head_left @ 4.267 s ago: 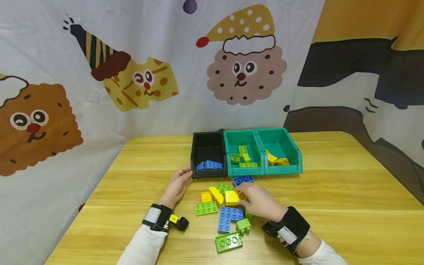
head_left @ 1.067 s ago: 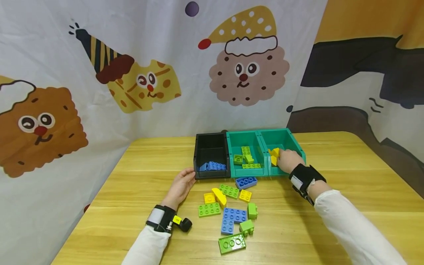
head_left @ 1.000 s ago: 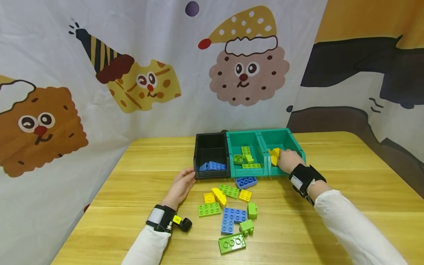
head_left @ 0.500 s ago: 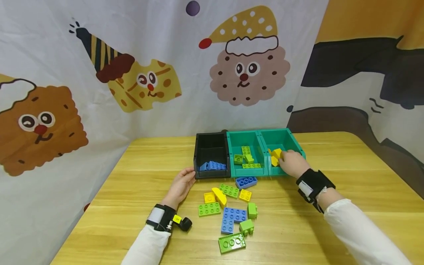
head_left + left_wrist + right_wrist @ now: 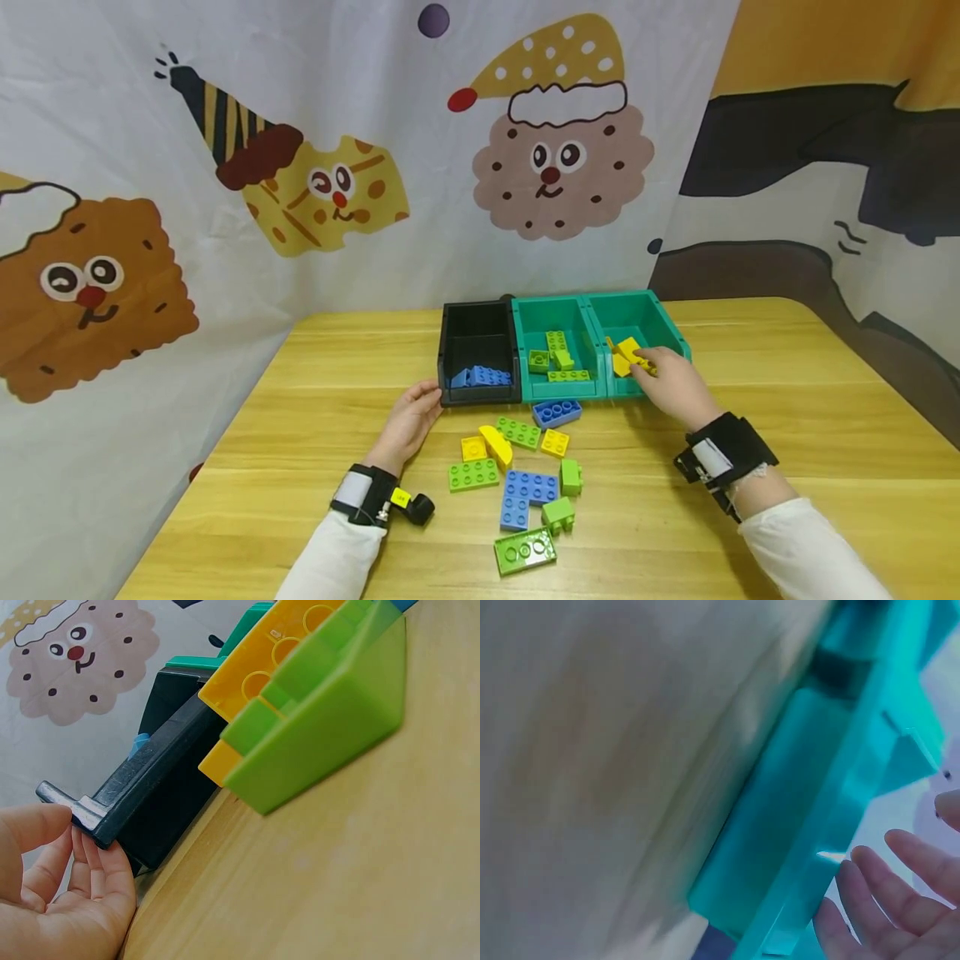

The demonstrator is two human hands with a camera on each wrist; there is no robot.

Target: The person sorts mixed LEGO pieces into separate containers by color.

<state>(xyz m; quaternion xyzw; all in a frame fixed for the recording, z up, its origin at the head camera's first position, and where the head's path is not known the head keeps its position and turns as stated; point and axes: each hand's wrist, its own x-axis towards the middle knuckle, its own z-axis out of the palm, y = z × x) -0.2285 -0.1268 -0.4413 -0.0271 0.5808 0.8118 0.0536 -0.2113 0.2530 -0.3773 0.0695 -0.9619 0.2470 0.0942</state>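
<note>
My left hand [image 5: 408, 421] holds the near left corner of the black bin [image 5: 480, 321], which has blue bricks [image 5: 483, 376] inside. In the left wrist view, the thumb lies on the rim corner of that bin with the fingers under it. My right hand [image 5: 671, 385] is over the front of the right green bin [image 5: 637, 312], beside the yellow bricks [image 5: 628, 350] in it. Its fingers are spread and hold nothing in the right wrist view. The middle green bin [image 5: 551, 310] contains several green bricks [image 5: 562, 360].
In front of the bins lie loose bricks: a blue brick [image 5: 557, 413], a yellow arched brick [image 5: 496, 447], small yellow bricks [image 5: 555, 442], several green bricks [image 5: 474, 474] and blue bricks [image 5: 532, 486] by the wooden table's [image 5: 337, 367] middle. A printed cloth [image 5: 420, 275] hangs behind.
The right hand took a yellow brick from the pile to the right green bin, released it there, and is now drawn back toward the bin's front. The left hand stayed at the black bin.
</note>
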